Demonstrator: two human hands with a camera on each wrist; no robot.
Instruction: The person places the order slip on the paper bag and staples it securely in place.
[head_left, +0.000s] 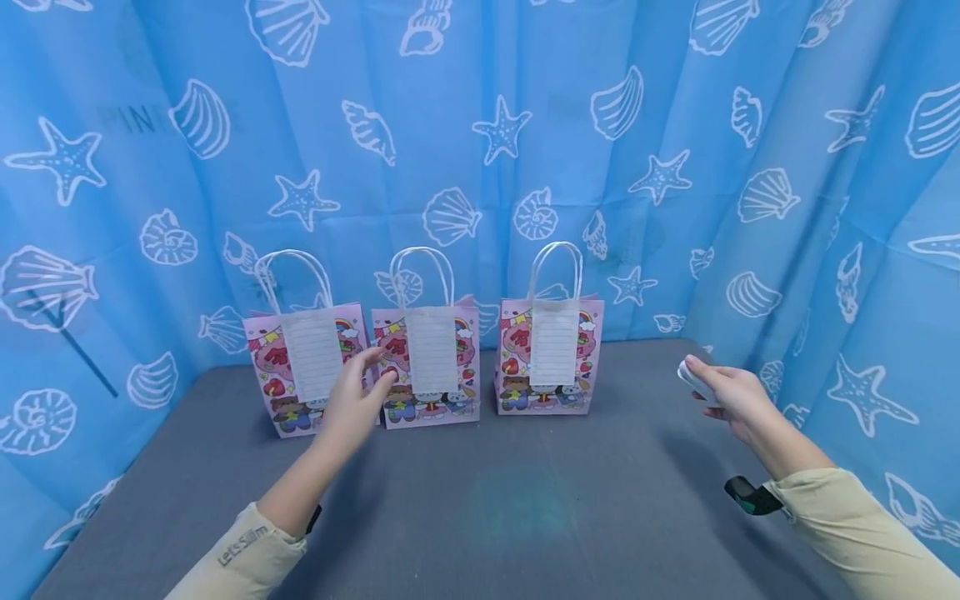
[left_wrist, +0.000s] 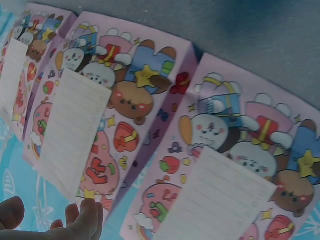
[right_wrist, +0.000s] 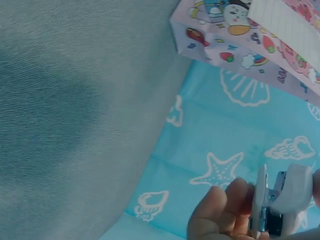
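Note:
Three pink cartoon-print paper gift bags with white handles stand in a row: a left bag (head_left: 272, 387), a middle bag (head_left: 401, 412) and a right bag (head_left: 516, 404). Each has a lined paper slip (head_left: 432, 350) on its front, hanging from near the top edge. My left hand (head_left: 356, 404) is raised before the left and middle bags, thumb and fingers apart and holding nothing. In the left wrist view its fingers (left_wrist: 87, 222) overlap the middle bag's upper part. Off to the right, my right hand (head_left: 738, 402) grips a small white stapler (right_wrist: 292, 197) between thumb and fingers, above the table.
A grey cloth-covered table (head_left: 480, 517) carries the bags near its back edge. Close behind and at both sides hangs a blue curtain (head_left: 480, 75) with white shell and starfish prints.

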